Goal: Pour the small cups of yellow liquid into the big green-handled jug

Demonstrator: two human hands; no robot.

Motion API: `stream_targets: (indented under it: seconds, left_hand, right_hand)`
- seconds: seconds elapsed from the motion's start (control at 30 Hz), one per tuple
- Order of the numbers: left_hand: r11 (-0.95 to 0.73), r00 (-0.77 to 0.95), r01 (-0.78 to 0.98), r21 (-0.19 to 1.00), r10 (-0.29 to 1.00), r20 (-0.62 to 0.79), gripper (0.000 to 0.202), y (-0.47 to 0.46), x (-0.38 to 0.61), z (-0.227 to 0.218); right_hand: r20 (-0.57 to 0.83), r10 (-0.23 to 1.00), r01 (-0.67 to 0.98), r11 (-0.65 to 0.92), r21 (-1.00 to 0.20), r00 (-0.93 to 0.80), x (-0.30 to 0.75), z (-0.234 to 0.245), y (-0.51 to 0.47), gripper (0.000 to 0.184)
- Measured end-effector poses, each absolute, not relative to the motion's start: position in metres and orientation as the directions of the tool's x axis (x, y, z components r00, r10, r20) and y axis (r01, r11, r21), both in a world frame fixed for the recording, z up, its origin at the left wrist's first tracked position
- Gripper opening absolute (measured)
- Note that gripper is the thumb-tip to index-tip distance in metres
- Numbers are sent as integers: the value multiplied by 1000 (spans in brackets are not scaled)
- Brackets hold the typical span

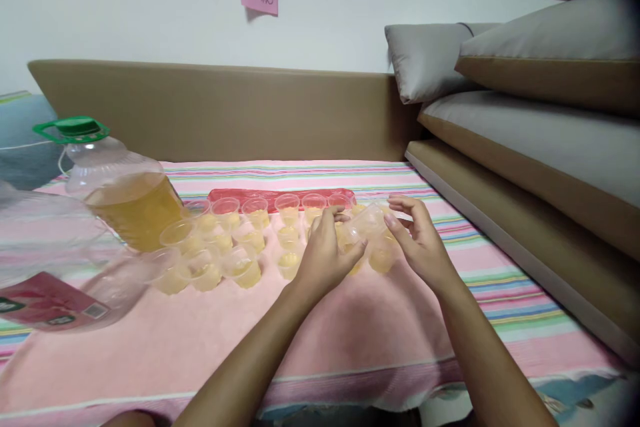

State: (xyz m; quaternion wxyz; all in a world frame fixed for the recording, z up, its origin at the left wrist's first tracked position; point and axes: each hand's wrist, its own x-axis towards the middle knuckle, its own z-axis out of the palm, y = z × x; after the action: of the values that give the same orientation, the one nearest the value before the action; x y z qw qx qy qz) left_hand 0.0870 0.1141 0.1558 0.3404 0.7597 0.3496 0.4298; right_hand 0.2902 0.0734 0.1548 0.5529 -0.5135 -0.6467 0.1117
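The clear plastic cup (pixel 367 221) is tilted between the two hands, its long axis running from low beside the left hand (pixel 327 243) up toward the fingertips of the right hand (pixel 417 233). Which end is its mouth is too blurred to tell. The left hand grasps the cup's lower end, thumb nearer the body and fingers on the far side. The right hand is half curled at the upper end; whether it grips or merely touches, I cannot tell.

A filled cup (pixel 381 259) stands just below, between the hands, crowding the space there. Rows of cups of yellowish liquid (pixel 246 271) spread left of the left hand, which hides some. Beyond both hands lies a red strip (pixel 270 196). Farther left stand a green-capped bottle (pixel 137 210) and, nearer the body, a pink-labelled bottle (pixel 63 300). Stacked cushions (pixel 540 133) rise right of the right hand.
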Motion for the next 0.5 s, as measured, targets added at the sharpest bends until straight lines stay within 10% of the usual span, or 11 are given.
stream_targets:
  seconds: [0.5]
  left_hand:
    - [-533,382,261,805,823,421,59,113,88,158]
  right_hand:
    - [615,760,465,475,-747,212,289,148,77,61]
